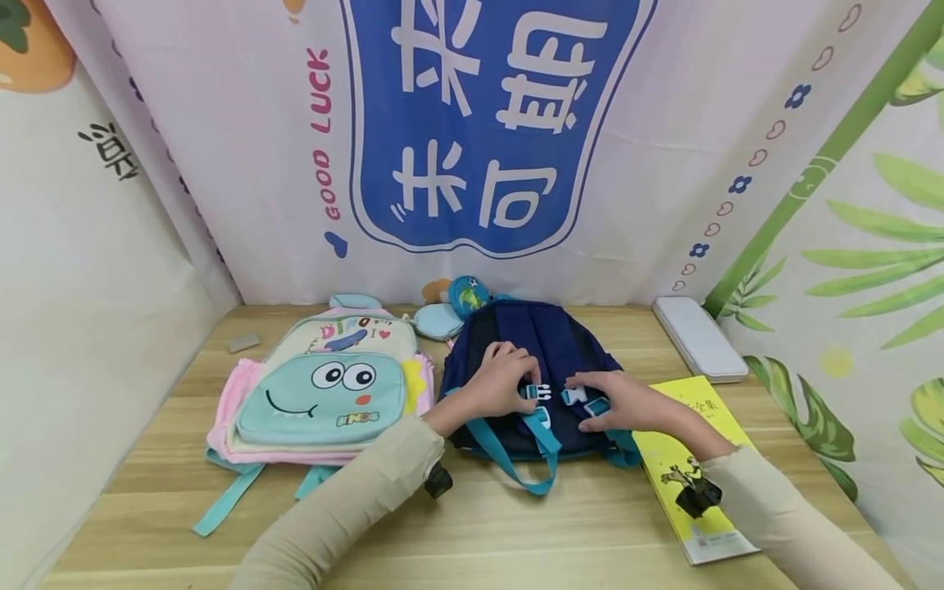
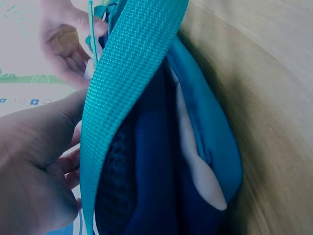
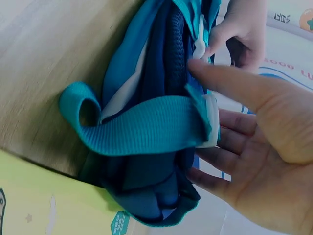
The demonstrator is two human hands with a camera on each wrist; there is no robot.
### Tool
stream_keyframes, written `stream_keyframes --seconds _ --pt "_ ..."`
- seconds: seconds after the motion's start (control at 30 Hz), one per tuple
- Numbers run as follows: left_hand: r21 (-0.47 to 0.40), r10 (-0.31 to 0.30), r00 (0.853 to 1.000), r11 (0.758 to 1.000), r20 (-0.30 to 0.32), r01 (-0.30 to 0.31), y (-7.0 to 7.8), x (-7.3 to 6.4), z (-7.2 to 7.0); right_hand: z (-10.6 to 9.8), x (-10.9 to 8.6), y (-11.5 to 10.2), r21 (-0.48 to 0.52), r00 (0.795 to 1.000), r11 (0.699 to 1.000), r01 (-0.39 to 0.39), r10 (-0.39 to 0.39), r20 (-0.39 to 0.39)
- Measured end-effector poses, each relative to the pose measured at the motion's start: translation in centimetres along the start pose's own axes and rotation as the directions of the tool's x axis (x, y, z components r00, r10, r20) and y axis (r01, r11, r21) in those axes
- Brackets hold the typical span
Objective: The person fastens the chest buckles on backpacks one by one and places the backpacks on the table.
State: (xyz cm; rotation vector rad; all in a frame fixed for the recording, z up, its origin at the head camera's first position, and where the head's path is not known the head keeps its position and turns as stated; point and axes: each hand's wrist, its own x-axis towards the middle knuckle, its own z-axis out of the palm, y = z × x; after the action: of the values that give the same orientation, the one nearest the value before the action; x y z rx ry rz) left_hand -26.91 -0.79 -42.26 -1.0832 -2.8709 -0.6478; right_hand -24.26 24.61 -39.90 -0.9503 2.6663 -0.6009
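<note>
A dark blue backpack (image 1: 509, 328) with teal straps lies on the table, its straps toward the person. My left hand (image 1: 501, 381) pinches the white pronged buckle half (image 1: 543, 392) on a teal strap; thumb and fingertips meet at its side. Facing it is the white socket half (image 1: 574, 396). My right hand (image 1: 623, 401) is beside that socket, thumb and fingers spread apart around its strap. In the right wrist view, the fingers (image 3: 230, 142) reach behind the white buckle piece (image 3: 212, 121) and the thumb stands apart. A teal strap (image 2: 132, 73) crosses in front of the left hand in the left wrist view.
Left of it lies a pink and mint cartoon backpack (image 1: 317, 401). A yellow book (image 1: 708, 492) lies under the right forearm. A white case (image 1: 699, 340) is at the back right, a small grey block (image 1: 244, 342) at the back left. A round blue pouch (image 1: 468, 295) touches the backpack top.
</note>
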Motion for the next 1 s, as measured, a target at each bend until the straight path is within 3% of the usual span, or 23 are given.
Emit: stream_keyframes --seconds 0.47,0.73,1.0 --pt "-0.026 -0.017 1.0 1.0 0.012 0.017 0.3 -0.3 0.0 1.2 1.0 -0.8 -0.111 0.979 0.99 0.091 -0.109 -0.171" --pt "0.01 -0.02 1.0 1.0 0.007 0.02 0.3 -0.3 0.1 2.5 1.8 -0.8 -0.097 0.952 0.994 0.058 -0.084 -0.294" --pt "-0.006 -0.022 1.0 1.0 0.008 0.022 0.4 -0.3 0.3 3.1 2.1 -0.8 -0.062 0.929 0.998 0.024 -0.045 -0.367"
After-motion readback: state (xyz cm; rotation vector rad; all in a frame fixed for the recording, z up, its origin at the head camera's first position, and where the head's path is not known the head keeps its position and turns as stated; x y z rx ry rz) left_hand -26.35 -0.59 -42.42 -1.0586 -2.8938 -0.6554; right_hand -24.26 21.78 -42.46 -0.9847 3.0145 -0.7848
